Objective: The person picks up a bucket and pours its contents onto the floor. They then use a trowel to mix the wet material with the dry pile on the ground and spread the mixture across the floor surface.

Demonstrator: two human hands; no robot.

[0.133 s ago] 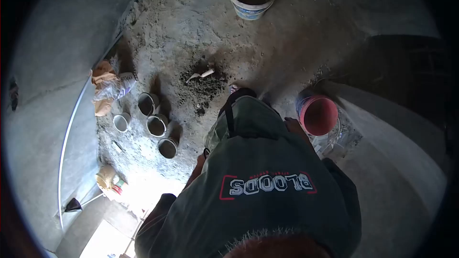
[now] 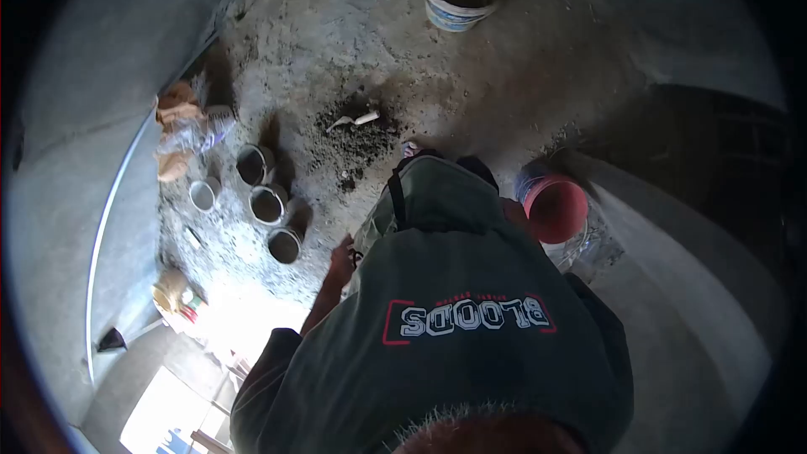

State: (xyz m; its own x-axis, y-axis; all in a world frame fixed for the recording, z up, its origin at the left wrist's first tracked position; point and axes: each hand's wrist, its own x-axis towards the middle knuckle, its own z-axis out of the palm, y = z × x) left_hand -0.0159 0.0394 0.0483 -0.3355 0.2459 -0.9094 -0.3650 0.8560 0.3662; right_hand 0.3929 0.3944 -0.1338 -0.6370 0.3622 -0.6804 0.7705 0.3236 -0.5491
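My left hand (image 2: 342,257) hangs beside my hip, its fingers loosely apart. A small dark loop (image 2: 357,256) shows right beside it. My right hand (image 2: 513,211) is low at my other side, close to the red bucket (image 2: 558,208); its fingers are mostly hidden by my shirt and shadow. On a patch of dark, damp mix (image 2: 357,147) ahead of my feet lies a trowel (image 2: 366,118) with a pale handle. Several small buckets stand to my left, among them a grey bucket (image 2: 284,246) with dark contents and a white bucket (image 2: 203,194).
Farther ahead stands a large pale bucket (image 2: 460,15) with a blue band. Torn brown bags (image 2: 175,164) lie against the left wall, where a white pipe (image 2: 102,244) runs. Bright light falls near a yellowish container (image 2: 171,290). A low ledge (image 2: 664,210) curves along the right.
My left hand has swung slightly forward and outward from my side. The view has shifted a little, with the small buckets sitting farther left and the large bucket farther right.
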